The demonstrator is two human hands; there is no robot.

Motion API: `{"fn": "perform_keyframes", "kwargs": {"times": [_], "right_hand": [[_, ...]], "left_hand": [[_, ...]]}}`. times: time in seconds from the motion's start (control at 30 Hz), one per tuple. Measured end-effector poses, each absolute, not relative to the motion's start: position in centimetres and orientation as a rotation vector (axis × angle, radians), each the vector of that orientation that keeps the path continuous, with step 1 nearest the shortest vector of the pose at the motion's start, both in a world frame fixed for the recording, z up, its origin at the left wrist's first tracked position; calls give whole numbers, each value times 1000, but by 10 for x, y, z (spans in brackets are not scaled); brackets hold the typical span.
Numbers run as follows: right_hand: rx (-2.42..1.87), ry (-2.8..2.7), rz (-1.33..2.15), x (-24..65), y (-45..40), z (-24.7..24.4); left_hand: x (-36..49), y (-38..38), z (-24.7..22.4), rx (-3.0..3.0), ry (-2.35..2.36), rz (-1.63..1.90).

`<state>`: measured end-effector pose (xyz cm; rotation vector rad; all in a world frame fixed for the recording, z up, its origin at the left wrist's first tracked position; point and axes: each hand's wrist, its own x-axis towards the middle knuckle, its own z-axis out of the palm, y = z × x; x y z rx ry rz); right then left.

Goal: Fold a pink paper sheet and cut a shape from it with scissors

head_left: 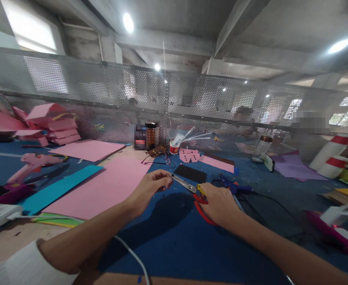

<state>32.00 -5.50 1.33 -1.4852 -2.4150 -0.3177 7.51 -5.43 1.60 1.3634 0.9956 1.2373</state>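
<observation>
Red and yellow handled scissors (202, 211) are in my right hand (221, 204), whose fingers wrap round the handles. Their metal blades point up and left, toward my left hand (151, 188). The fingers of my left hand are pinched together at the blade tips, where a small dark piece shows; it is too small to make out. Just beyond the blades a black paper rectangle (191, 173) lies on the blue table surface (174, 245). Behind it is a pink cut-out with black dots (189, 155).
Pink sheets (114, 186) and a teal strip (63, 188) lie left, near a pink glue gun (33, 162). A blue glue gun (234, 186) lies right. Behind stand a paper cup (174, 147) and a jar (151, 136). A white cable (135, 255) crosses the front.
</observation>
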Motion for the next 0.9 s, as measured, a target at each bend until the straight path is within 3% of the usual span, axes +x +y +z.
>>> {"fn": "perform_keyframes", "kwargs": {"times": [0.9], "right_hand": [[-1495,-2529,-216,320,-50,9]], "left_hand": [[73,-48,11,1287,1049,1180]]}}
